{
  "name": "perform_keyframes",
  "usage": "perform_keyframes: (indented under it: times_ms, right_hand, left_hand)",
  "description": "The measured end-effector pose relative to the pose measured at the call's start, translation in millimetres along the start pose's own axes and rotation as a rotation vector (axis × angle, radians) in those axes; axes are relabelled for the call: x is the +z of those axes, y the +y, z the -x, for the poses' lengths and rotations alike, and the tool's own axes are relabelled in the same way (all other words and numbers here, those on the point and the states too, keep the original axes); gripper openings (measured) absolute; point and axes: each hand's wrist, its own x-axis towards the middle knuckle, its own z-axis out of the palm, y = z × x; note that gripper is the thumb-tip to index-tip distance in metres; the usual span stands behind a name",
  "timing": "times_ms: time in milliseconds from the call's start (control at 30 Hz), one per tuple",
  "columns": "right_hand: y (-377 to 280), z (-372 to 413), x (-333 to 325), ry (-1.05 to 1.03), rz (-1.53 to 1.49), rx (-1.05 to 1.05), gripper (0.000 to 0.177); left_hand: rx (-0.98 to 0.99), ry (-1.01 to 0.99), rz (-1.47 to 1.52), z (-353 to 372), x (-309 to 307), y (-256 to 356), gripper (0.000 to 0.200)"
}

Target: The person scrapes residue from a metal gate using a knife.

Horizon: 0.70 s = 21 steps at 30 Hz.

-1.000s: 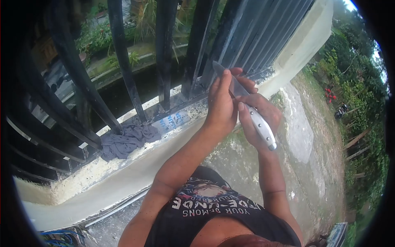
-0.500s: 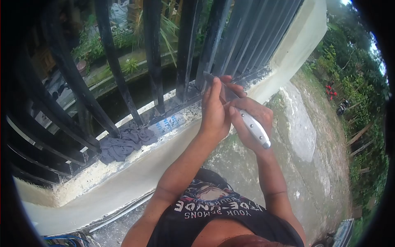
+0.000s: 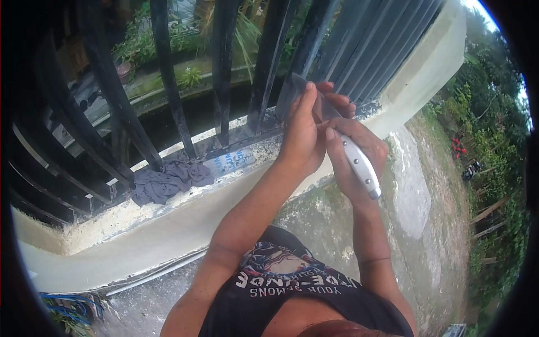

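A knife with a silver-white riveted handle (image 3: 361,165) is held in front of the dark metal bars. My right hand (image 3: 373,147) is wrapped round the handle, thumb along its side. The wide grey blade (image 3: 324,108) points up and left, its tip close to a bar. My left hand (image 3: 303,132) grips the blade, with the thumb on the near side and the fingers behind it. Part of the blade is hidden by my hands.
Dark fence bars (image 3: 223,73) stand on a pale, paint-specked ledge (image 3: 106,236). A crumpled grey cloth (image 3: 168,181) and a clear wrapper with blue print (image 3: 231,161) lie there. Plants grow behind the bars. Rough concrete ground (image 3: 407,185) lies at the right, bordered by greenery.
Both hands and the knife have shifted slightly up and right in the view, still in much the same grip. The fence has shifted in view too, as the camera has moved.
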Motion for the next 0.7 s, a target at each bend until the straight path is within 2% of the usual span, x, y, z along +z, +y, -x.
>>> perform_keyframes:
  times_ms: [67, 200, 300, 400, 467, 533, 567, 600, 700]
  right_hand:
    - [-1, 2, 2, 0.001, 0.003, -0.024, 0.007]
    - [8, 18, 3, -0.044, 0.005, -0.067, 0.007]
    - [12, 13, -3, -0.049, -0.157, 0.122, 0.009]
    - [31, 6, -5, -0.009, -0.321, 0.127, 0.011]
    - [43, 12, -9, -0.021, -0.314, 0.076, 0.013]
    - [56, 18, -13, -0.152, -0.263, 0.009, 0.014]
    - [64, 21, -12, -0.155, -0.386, 0.083, 0.016]
    - [65, 17, -11, -0.165, -0.385, 0.077, 0.016]
    - [64, 6, -9, -0.065, -0.462, 0.132, 0.017]
  left_hand:
    - [0.037, -0.050, 0.020, -2, 1, 2, 0.036]
    - [-0.053, 0.013, 0.016, 19, -13, -5, 0.034]
    - [-0.022, 0.006, -0.057, 9, -4, -4, 0.037]
    - [0.032, -0.038, -0.126, 2, 4, -2, 0.041]
    - [0.035, -0.074, -0.128, 5, 1, -6, 0.042]
    - [0.019, -0.020, -0.145, 9, -4, -12, 0.043]
    - [-0.002, -0.022, -0.160, 7, -7, -13, 0.044]
    - [-0.026, -0.019, -0.170, 6, -6, -13, 0.045]
    - [0.030, -0.082, -0.163, -9, 0, -9, 0.046]
